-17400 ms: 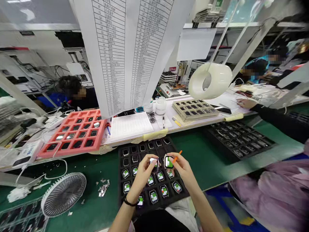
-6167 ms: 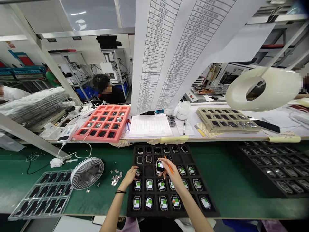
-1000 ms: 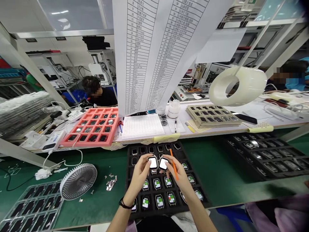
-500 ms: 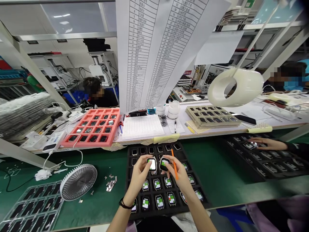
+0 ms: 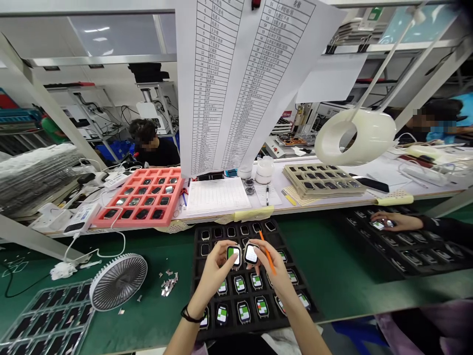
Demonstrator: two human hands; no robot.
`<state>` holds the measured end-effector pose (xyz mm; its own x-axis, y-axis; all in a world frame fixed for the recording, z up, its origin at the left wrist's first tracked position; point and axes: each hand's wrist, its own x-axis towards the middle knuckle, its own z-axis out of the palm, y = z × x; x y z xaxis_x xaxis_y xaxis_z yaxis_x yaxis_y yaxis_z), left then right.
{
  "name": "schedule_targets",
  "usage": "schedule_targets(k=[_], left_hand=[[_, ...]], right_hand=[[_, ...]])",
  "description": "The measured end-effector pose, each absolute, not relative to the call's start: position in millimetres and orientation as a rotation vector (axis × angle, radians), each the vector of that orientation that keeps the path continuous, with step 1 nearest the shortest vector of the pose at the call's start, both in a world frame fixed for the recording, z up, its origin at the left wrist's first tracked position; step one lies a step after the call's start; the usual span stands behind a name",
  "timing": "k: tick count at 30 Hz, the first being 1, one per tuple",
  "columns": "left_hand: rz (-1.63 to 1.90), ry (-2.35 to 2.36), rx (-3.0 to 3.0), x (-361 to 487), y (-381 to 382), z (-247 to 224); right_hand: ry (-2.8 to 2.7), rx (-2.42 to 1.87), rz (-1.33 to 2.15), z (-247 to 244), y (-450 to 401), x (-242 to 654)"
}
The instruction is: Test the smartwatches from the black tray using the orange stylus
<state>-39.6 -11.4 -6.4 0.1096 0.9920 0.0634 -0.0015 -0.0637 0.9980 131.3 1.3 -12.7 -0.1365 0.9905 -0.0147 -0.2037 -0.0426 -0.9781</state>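
My left hand (image 5: 217,261) is closed round a strapless smartwatch (image 5: 234,256), its thumb on the green and white screen. A second smartwatch (image 5: 251,253), showing a mostly white screen, is in my right hand (image 5: 274,266), thumb at its edge. An orange stick (image 5: 268,253), perhaps a pen, is also tucked among the fingers of my right hand. Both watches are held side by side above a black compartment tray (image 5: 254,323). Several watches in the tray's near rows have lit screens with green and white blocks; those in the far rows are dark. My hands hide some middle compartments.
A small fan (image 5: 118,282), metal scraps (image 5: 169,285) and a clear tray (image 5: 48,320) lie left. On the shelf stand a pink tray (image 5: 168,213), paper sheets (image 5: 218,195) and a beige tray (image 5: 321,190). At right, a co-worker's hand (image 5: 401,222) is over another black tray (image 5: 399,264).
The left watch's screen went from mostly white to green and white. The right one's went from dark with green to mostly white. Both hands stay nearly in place.
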Motion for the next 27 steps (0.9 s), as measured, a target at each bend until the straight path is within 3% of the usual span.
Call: schedule_targets(k=[27], left_hand=[[1.200,1.106,1.323,-41,-11,-7]], right_hand=[[-1.154,-1.049,1.427,-17,2,133]])
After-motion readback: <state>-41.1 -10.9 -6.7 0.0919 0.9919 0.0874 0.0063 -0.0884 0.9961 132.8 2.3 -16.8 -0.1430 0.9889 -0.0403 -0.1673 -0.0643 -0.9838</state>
